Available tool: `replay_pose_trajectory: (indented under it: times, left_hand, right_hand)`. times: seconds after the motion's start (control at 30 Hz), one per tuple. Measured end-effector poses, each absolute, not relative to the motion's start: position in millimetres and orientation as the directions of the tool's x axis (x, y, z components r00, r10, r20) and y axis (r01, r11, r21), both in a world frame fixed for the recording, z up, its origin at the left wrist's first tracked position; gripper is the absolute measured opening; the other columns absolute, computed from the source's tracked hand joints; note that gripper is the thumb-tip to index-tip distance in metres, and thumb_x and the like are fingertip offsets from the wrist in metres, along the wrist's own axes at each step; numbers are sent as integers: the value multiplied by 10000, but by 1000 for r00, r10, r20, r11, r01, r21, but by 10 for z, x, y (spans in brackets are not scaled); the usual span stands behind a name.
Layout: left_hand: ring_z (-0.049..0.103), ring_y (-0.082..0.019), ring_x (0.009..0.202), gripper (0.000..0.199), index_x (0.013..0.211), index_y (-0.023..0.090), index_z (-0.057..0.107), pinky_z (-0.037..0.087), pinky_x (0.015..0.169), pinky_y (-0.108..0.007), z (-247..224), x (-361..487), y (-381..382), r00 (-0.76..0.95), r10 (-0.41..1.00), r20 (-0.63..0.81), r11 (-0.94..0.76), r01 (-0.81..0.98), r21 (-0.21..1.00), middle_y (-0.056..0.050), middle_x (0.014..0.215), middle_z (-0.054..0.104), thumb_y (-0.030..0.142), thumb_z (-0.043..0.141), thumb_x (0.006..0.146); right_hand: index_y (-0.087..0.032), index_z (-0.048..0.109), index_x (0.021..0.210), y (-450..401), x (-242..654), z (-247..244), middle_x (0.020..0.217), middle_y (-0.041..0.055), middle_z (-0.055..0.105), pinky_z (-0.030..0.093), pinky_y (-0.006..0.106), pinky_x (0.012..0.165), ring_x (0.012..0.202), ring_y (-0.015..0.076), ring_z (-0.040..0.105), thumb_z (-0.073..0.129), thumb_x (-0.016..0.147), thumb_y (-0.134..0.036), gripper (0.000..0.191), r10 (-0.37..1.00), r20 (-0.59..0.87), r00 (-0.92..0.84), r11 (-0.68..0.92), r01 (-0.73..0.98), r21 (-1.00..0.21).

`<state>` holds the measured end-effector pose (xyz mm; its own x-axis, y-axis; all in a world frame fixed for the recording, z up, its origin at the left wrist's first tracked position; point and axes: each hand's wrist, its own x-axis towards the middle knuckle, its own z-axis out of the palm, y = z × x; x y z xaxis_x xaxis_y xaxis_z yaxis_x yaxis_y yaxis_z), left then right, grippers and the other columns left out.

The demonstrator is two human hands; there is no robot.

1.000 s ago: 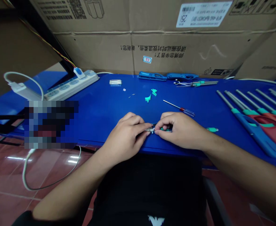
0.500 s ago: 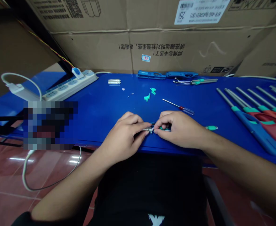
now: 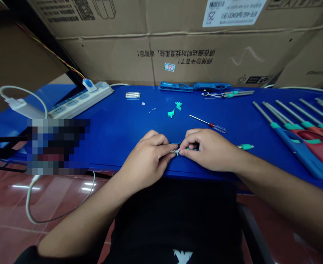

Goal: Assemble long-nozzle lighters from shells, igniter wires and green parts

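Observation:
My left hand (image 3: 153, 157) pinches a small silver metal part (image 3: 174, 151) near the table's front edge. Close against it, my right hand (image 3: 202, 148) has its thumb and fingertips pressed together at a tiny white piece (image 3: 178, 151); what exactly they grip is too small to make out. Beneath the right hand lies a green-ended part (image 3: 245, 146), mostly covered by the hand and wrist. Two green plastic pieces (image 3: 171, 113) and a screwdriver (image 3: 211, 125) with a red and clear handle rest beyond the hands.
Blue shell halves (image 3: 176, 87), a clear cylinder (image 3: 133, 95) and a wired green part (image 3: 230, 95) lie at the back. Several blue and red long-nosed lighters (image 3: 296, 146) fill the right. A power strip (image 3: 81, 101) is left; a cardboard box (image 3: 109, 55) stands behind.
My right hand's fingertips have moved slightly left, closer to my left hand's fingertips. The whole view has shifted a little.

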<state>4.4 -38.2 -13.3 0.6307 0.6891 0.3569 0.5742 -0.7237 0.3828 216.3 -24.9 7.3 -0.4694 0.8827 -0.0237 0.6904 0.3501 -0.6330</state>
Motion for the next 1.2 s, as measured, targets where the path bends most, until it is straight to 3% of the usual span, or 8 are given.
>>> replay_pose_trajectory:
  times: [0.57,1.2]
  left_hand:
    - [554,-184,883,235,1132,223,740,474,803,-351,-203,27,-380,582,682,442,-731,538,420,-43,913,681,171,648,922]
    - [558,-184,824,216,1082,212,767,481,766,-353,-202,111,-370,580,666,469,-745,548,381,-41,835,693,146,654,909]
  right_hand:
    - [-218,792,843,-260,2200,97,805,2,638,419,259,644,694,120,576,656,833,-192,138,869,-11,-495,393,703,-592]
    - [-191,707,747,-245,2135,23,822,6,638,407,271,634,677,121,545,644,842,-202,114,898,-29,-439,326,709,-625]
